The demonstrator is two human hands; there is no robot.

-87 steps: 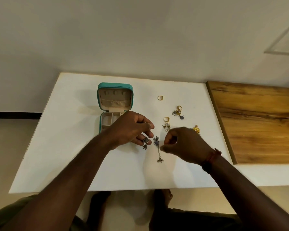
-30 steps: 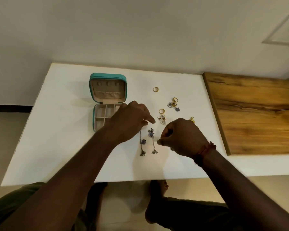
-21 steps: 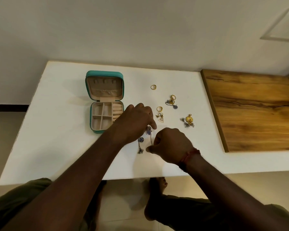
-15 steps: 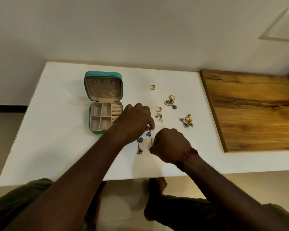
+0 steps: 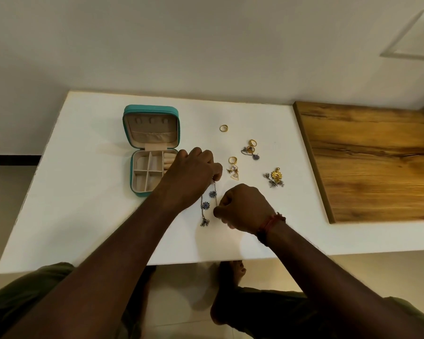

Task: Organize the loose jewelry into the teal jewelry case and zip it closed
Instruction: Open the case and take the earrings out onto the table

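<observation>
The teal jewelry case lies open on the white table, lid up, beige compartments showing. My left hand sits just right of the case and pinches the top of a pair of long silver earrings with blue beads. My right hand is closed on the lower end of one earring chain. Loose pieces lie to the right: a gold ring, a gold and blue cluster, a triangle pendant piece and a gold flower piece.
A wooden board lies on the right part of the table. The wall runs behind the table's far edge. My knees and a bare foot show below the near edge.
Both hands have closed in on the two long earrings; my right hand slid left and down onto one chain. The case's tray and the gold flower piece have come out from behind my hands.
</observation>
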